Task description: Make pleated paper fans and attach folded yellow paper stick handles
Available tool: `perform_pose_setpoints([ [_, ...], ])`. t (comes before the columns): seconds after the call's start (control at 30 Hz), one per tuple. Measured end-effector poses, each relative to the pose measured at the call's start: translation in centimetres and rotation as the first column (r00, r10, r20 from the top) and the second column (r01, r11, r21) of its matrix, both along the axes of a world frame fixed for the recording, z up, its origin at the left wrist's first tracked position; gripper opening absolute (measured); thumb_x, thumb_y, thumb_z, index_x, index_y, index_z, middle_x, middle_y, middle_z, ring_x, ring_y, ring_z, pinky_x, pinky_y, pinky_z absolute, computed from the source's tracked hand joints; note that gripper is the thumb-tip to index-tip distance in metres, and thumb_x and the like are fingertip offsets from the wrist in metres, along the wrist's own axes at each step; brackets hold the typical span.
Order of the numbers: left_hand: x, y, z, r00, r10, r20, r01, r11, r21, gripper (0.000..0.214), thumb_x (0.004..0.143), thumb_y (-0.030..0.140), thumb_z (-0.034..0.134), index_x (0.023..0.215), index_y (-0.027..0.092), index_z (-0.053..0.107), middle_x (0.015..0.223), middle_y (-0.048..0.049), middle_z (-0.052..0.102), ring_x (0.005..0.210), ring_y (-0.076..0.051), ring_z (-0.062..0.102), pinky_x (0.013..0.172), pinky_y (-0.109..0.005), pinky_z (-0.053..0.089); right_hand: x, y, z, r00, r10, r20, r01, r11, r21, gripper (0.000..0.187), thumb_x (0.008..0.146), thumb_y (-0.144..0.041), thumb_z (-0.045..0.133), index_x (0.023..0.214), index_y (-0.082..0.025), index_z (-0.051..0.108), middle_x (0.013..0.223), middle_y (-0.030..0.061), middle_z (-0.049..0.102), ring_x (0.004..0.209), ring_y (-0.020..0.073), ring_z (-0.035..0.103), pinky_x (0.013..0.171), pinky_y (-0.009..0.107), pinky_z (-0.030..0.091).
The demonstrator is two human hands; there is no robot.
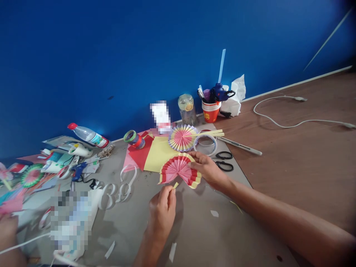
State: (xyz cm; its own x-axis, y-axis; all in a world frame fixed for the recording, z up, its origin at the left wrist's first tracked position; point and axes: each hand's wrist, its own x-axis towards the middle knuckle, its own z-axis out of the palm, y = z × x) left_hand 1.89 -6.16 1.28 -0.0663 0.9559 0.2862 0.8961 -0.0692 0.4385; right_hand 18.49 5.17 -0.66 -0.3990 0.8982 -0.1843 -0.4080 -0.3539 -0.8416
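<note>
My right hand (207,168) grips the right side of a pleated paper fan (179,168) with pink, red and yellow bands, held just above the grey work mat (194,230). My left hand (162,209) is below the fan, its fingers pinched on a small yellow paper strip (175,185) close to the fan's lower edge. A finished round pleated rosette (182,138) lies behind the fan on yellow paper (158,154) and red paper (140,154).
A tape ring (205,144), black scissors (224,160), a pen (240,145) and wooden sticks lie right of the rosette. At the wall stand an orange cup of tools (211,109), a jar (187,108) and a water bottle (89,136). Craft clutter fills the left; a white cable (294,122) crosses the wooden surface.
</note>
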Motion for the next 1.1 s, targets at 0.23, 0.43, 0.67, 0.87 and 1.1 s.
perform_pose_setpoints([
  [0.23,0.5,1.1,-0.1,0.997,0.047,0.058,-0.047,0.999,0.011,0.018,0.089,0.024,0.047,0.083,0.02,0.063,0.067,-0.0043,0.07,0.061,-0.016,0.067,0.058,-0.022,0.048,-0.1,-0.1,0.4,0.998,-0.043,-0.034,0.042,0.998,-0.043,0.035,0.066,-0.021,0.067,0.099,-0.019,0.057,0.081,-0.0003,0.069,0.065,0.0153,0.063,0.061,0.027,0.049],
  [0.43,1.1,1.7,0.4,0.991,0.105,0.078,-0.104,0.994,-0.019,0.02,0.089,0.026,0.046,0.08,0.02,0.062,0.064,-0.0028,0.067,0.054,-0.013,0.06,0.055,-0.022,0.044,-0.3,-0.3,0.8,0.996,-0.081,-0.039,0.081,0.997,-0.009,0.035,0.067,-0.023,0.068,0.099,-0.019,0.056,0.085,0.0005,0.068,0.068,0.0147,0.063,0.063,0.027,0.05],
  [0.67,1.2,2.4,0.5,0.981,0.164,0.1,-0.163,0.987,-0.017,0.019,0.088,0.027,0.048,0.08,0.018,0.063,0.062,-0.0025,0.067,0.051,-0.012,0.057,0.053,-0.021,0.041,-0.4,-0.5,1.1,0.994,-0.09,-0.058,0.093,0.995,0.045,0.033,0.069,-0.022,0.065,0.1,-0.02,0.054,0.085,0.0004,0.068,0.07,0.015,0.064,0.064,0.027,0.05],
  [0.87,1.5,2.9,0.7,0.968,0.223,0.115,-0.221,0.975,-0.032,0.02,0.087,0.028,0.049,0.079,0.018,0.064,0.065,-0.0023,0.069,0.051,-0.011,0.058,0.051,-0.02,0.041,-0.7,-0.8,0.7,0.992,-0.123,-0.02,0.124,0.981,0.148,0.033,0.07,-0.018,0.06,0.102,-0.019,0.053,0.09,0.0013,0.067,0.078,0.0167,0.065,0.067,0.028,0.051],
  [1.1,1.5,2.7,0.7,0.98,0.181,0.08,-0.183,0.983,0.022,0.017,0.087,0.024,0.05,0.081,0.019,0.064,0.066,-0.0021,0.07,0.053,-0.012,0.061,0.051,-0.019,0.043,-0.8,-0.9,0.6,0.988,-0.151,-0.003,0.149,0.971,0.184,0.031,0.07,-0.017,0.057,0.101,-0.019,0.053,0.087,0.0006,0.067,0.072,0.0149,0.063,0.063,0.026,0.05],
])
